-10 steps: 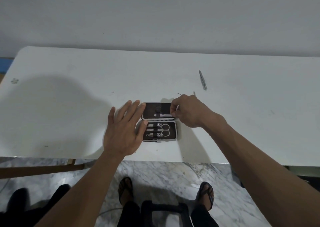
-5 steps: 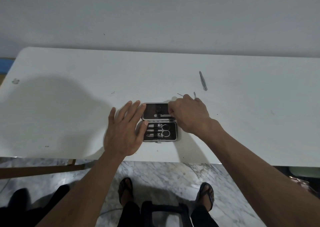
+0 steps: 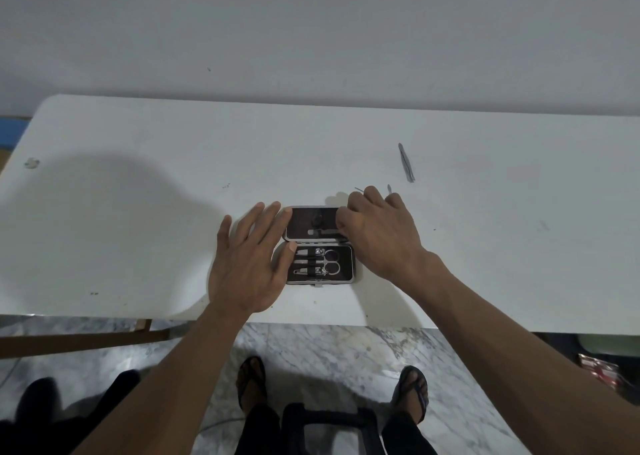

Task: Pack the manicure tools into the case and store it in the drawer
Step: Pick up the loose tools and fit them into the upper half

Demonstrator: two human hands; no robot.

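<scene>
The case (image 3: 318,245) lies open near the front edge of the surface (image 3: 138,194), about in the middle of its width, with the far half and the near half both flat. In the near half sit scissors (image 3: 327,262) and some clippers under their straps; in the far half one slim tool (image 3: 323,231) lies across. The left hand (image 3: 247,264) is spread flat with fingers apart, resting on the surface at the left side of the case, the thumb touching the near half, so it only steadies and grips nothing. The right hand (image 3: 377,232) covers the right end of the far half with fingers curled down; I cannot tell if they pinch the slim tool or only press it. Tweezers (image 3: 406,162) lie well apart toward the back right, and two thin tools (image 3: 389,188) peek out just behind the right hand. I think the risk is this: if the slim tool is not fully under its loop, it can slide out when the case is folded, or stop the halves from closing. The case is light, so a push from the right hand may shift it toward the front edge if the left hand lifts. Also the tweezers can be forgotten, being far from the rest. The drawer is not in view.
</scene>
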